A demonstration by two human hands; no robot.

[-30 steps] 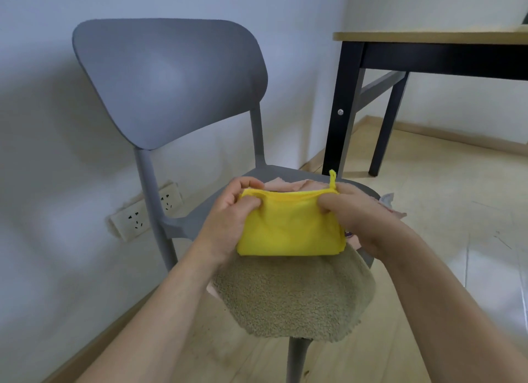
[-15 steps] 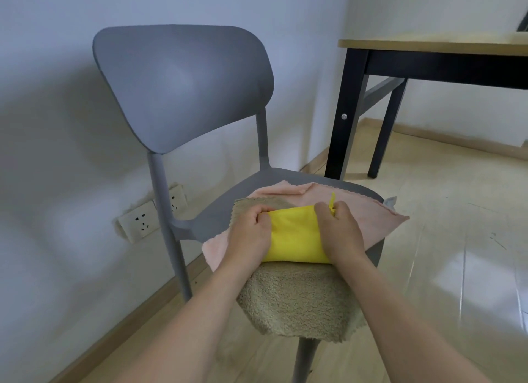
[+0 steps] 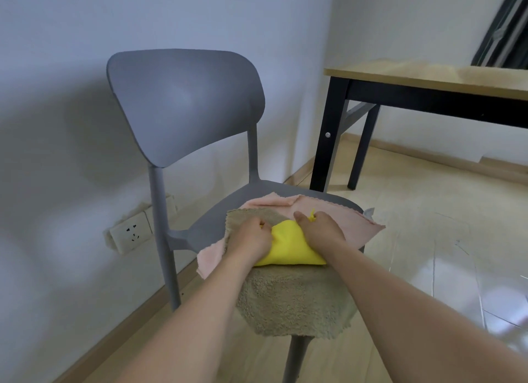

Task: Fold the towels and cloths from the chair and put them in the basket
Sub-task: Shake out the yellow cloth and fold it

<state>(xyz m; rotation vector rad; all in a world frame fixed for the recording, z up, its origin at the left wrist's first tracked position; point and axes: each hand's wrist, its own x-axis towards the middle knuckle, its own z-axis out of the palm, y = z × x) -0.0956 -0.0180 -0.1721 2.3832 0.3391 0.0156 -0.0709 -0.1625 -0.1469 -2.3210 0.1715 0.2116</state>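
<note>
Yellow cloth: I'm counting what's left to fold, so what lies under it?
The yellow cloth rests on a beige towel, which overlaps a pink cloth on the chair. Anything beneath those layers is covered.

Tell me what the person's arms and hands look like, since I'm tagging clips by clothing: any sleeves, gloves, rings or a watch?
Both forearms are bare as far up as the head view shows, with no sleeves in frame. The left hand and right hand wear no gloves, and no watch, bracelet or ring shows on either. Nails look short and unpainted where visible.
</note>
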